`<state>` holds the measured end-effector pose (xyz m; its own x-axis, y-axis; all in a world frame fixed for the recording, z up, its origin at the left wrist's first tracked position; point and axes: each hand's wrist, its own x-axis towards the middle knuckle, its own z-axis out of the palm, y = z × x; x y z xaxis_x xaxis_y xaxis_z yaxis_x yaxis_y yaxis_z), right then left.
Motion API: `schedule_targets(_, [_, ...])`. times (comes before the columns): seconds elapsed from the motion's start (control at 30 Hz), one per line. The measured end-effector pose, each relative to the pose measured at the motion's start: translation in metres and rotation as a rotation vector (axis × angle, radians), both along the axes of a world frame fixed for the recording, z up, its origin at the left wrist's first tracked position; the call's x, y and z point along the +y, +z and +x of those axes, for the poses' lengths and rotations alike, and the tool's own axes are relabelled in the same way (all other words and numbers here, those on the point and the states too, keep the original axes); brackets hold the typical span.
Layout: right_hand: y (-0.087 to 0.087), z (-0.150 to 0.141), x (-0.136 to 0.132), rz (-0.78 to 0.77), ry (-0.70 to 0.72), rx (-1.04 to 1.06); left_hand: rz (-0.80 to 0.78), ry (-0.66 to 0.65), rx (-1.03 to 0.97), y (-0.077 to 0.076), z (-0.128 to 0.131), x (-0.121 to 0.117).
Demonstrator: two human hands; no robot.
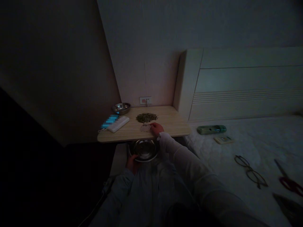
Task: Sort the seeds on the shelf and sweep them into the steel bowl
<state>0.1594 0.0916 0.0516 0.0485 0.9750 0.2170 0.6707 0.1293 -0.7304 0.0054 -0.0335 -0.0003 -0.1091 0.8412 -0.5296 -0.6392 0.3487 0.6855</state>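
Note:
My left hand (132, 164) grips the near-left rim of a shiny metal bowl (145, 151), which is tucked just below the front edge of the small wooden table (170, 121). On the tabletop, my right hand (156, 128) is closed on a thin, clear flat piece (145, 127) that looks like a plastic card or scraper. Just beyond it lies a spread pile of small dark green beans or seeds (146, 118). A few loose bits sit close to the clear piece. The inside of the bowl is too dim to make out any contents.
A second metal bowl (121, 108) stands at the table's back left, by a white power strip (119, 124) and a blurred-out phone (110, 121). On the bed at right lie a green case (211, 129), a pale device (223, 140), eyeglasses (251, 171) and scissors (290, 183).

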Motion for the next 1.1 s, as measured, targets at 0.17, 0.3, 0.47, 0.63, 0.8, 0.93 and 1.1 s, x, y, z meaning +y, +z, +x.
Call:
schedule_targets(0.17, [-0.0008,0.0001,-0.0001,0.004,0.005,0.005,-0.006,0.012,-0.003,0.0021,0.0006,-0.0001])
schedule_targets(0.3, [-0.0026,0.0000,0.0013,0.003,0.007,0.013,0.003,0.012,-0.018,0.0014,0.0005,0.0004])
schedule_targets(0.47, [-0.0026,0.0003,0.0008,-0.006,0.006,0.021,0.007,0.010,-0.034,-0.0003,-0.0001,0.0006])
schedule_targets(0.63, [-0.0001,0.0007,-0.0016,-0.008,0.008,0.022,-0.007,0.003,-0.022,0.0005,0.0003,0.0005])
schedule_targets(0.8, [0.0016,0.0007,-0.0031,-0.008,0.019,0.022,0.001,0.000,-0.004,0.0013,-0.0001,0.0002])
schedule_targets(0.93, [0.0012,0.0004,-0.0035,-0.001,0.017,0.024,0.000,-0.015,-0.002,0.0030,0.0002,-0.0009])
schedule_targets(1.1, [-0.0020,0.0002,-0.0019,-0.005,0.016,0.040,0.014,-0.022,-0.016,0.0035,0.0005,-0.0016])
